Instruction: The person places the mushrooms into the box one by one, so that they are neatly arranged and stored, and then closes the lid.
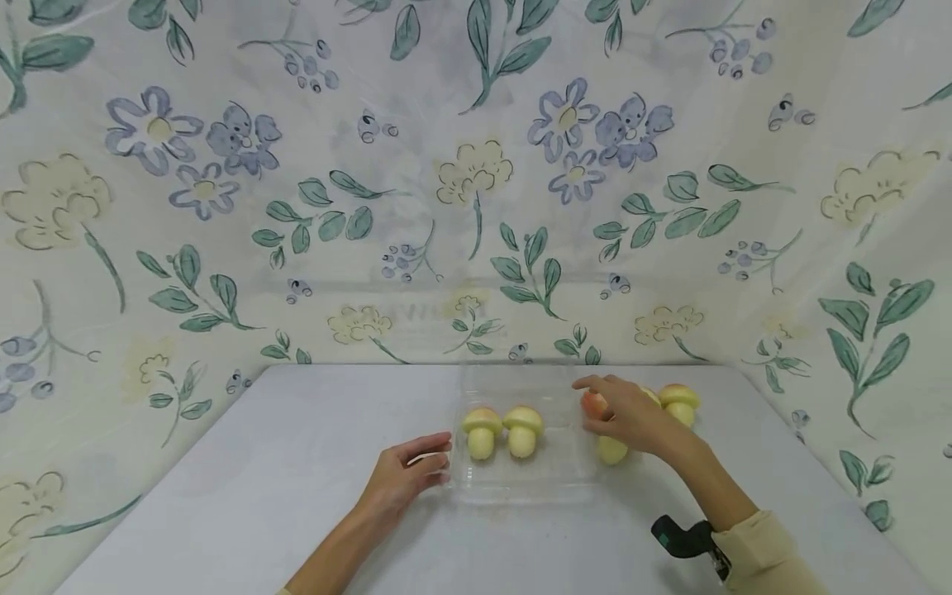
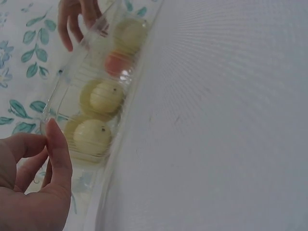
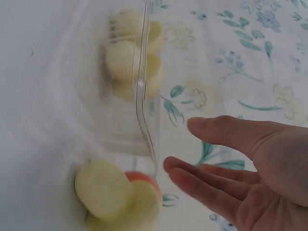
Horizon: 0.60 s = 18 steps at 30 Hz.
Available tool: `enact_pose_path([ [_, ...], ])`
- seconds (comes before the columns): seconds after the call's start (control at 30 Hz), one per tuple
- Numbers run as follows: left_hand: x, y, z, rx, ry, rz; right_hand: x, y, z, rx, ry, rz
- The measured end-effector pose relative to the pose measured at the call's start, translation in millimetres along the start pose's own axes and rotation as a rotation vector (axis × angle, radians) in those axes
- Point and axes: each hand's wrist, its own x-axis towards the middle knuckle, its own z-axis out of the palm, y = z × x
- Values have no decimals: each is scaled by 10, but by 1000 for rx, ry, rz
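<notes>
A clear plastic container (image 1: 524, 498) stands on the table with two mushroom-shaped pieces inside. The left mushroom (image 1: 482, 444) and the right mushroom (image 1: 523, 442) have pale yellow stems and yellow caps tinged orange. My left hand (image 1: 399, 478) is at the container's left wall, its fingertips touching the edge and not curled round it. Over the mushrooms outside the container's right side, my right hand (image 1: 632, 416) spreads its thumb and fingers, holding nothing. Beneath it is a mushroom (image 1: 613, 451) with an orange-red cap, partly hidden by the hand.
Farther right on the table (image 1: 297, 463) stands another mushroom (image 1: 678, 405), with one more cap (image 1: 650, 395) partly covered by the right hand. A floral cloth (image 1: 476, 273) hangs behind the table. A black wrist device (image 1: 683, 537) is on the right forearm.
</notes>
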Motion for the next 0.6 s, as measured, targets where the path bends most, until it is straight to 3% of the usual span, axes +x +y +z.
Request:
enact_pose_path([
  [0.17, 8, 0, -3, 10, -5, 3, -123, 84, -79, 4, 48, 52],
  [0.4, 25, -10, -4, 22, -12, -1, -191, 166, -41, 15, 8, 123],
  [0.6, 21, 5, -2, 15, -11, -11, -190, 214, -7, -19, 15, 109],
])
